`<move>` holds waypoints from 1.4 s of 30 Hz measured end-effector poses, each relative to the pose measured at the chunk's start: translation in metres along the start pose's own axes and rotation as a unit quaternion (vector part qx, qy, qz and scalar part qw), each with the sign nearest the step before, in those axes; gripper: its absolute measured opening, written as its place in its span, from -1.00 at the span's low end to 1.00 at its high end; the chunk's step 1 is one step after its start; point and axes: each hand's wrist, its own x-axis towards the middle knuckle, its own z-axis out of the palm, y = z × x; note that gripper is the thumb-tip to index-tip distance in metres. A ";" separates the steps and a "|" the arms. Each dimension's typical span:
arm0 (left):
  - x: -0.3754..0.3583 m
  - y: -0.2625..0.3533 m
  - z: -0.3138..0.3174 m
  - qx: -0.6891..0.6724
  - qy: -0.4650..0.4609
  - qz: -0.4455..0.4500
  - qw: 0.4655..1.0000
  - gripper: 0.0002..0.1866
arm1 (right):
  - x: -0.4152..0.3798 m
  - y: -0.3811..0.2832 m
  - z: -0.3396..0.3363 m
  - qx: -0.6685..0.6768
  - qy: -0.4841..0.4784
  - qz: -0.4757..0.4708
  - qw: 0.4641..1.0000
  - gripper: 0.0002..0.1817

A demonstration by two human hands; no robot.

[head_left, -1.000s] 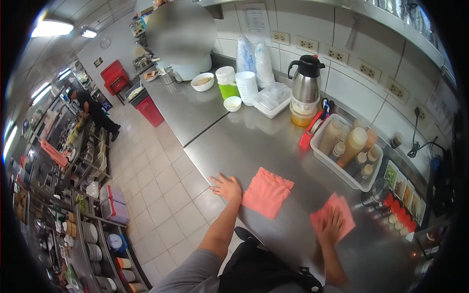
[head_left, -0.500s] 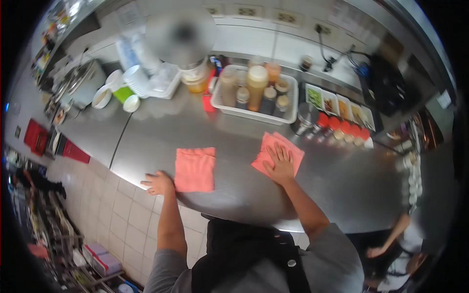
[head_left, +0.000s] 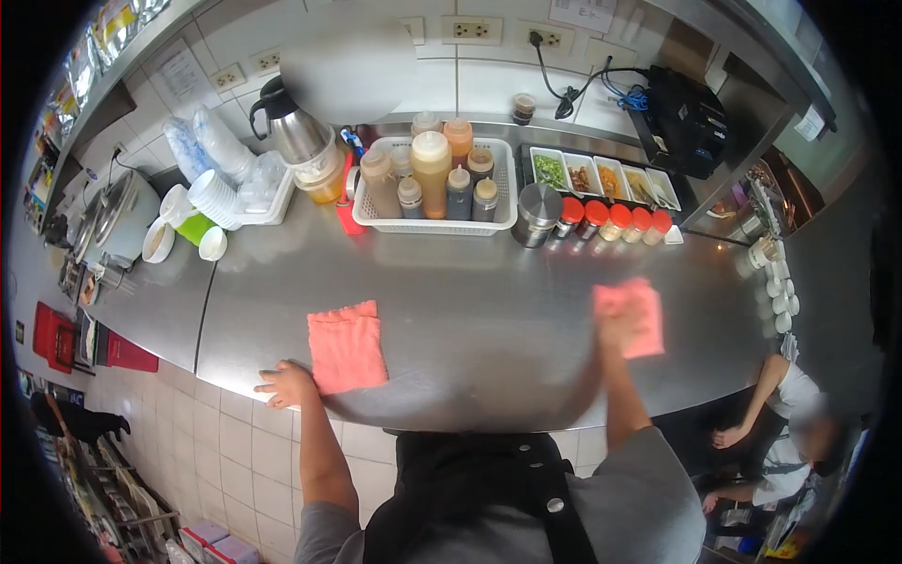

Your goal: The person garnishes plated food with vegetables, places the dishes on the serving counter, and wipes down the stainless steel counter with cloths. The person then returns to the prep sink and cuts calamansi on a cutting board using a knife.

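Note:
My right hand (head_left: pixel 624 326) presses on a pink cloth (head_left: pixel 650 331) lying on the right part of the steel counter (head_left: pixel 460 310). Motion blurs that hand, so how its fingers lie does not show clearly. My left hand (head_left: pixel 287 384) rests on the counter's front edge at the left, fingers apart and nothing in them. Just beside it, to the right, a second pink cloth (head_left: pixel 346 347) lies folded on the metal.
Along the back stand a white basket (head_left: pixel 435 226) of sauce bottles, a steel canister (head_left: pixel 538 214), red-lidded shakers (head_left: pixel 594 219), a tray of toppings (head_left: pixel 604 177) and a vacuum jug (head_left: pixel 289 127). White bowls (head_left: pixel 214 195) stand at left. Another person's arm (head_left: pixel 756 402) is at lower right.
My right hand has slid the pink cloth rightward across the counter. My left hand stays at the front edge beside the folded cloth. The camera view has shifted.

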 end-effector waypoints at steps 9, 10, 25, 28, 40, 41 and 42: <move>0.002 -0.006 -0.002 -0.010 -0.016 0.007 1.000 -0.38 | -0.175 -0.305 -0.038 0.159 -0.138 -0.448 0.869 -0.19; 0.002 -0.006 -0.004 -0.006 -0.024 0.009 1.000 -0.37 | -0.189 -0.302 -0.045 0.189 -0.146 -0.489 0.839 -0.21; -0.015 -0.009 -0.047 -0.150 -0.046 0.161 0.974 -0.30 | -0.085 0.086 -0.120 0.053 -0.110 -0.258 0.958 -0.27; -0.058 0.000 -0.052 -0.180 -0.054 0.512 0.838 -0.31 | -0.080 0.064 -0.117 0.007 -0.098 -0.194 0.976 -0.24; -0.262 -0.014 -0.093 -0.116 -0.236 0.807 0.529 -0.33 | -0.103 -0.028 -0.095 0.061 -0.090 -0.296 0.949 -0.23; -0.257 -0.015 -0.088 -0.180 -0.228 0.818 0.496 -0.34 | -0.103 -0.027 -0.094 0.067 -0.087 -0.300 0.948 -0.24; -0.245 -0.004 -0.085 -0.204 -0.234 0.790 0.528 -0.34 | -0.104 -0.027 -0.093 0.065 -0.090 -0.302 0.947 -0.24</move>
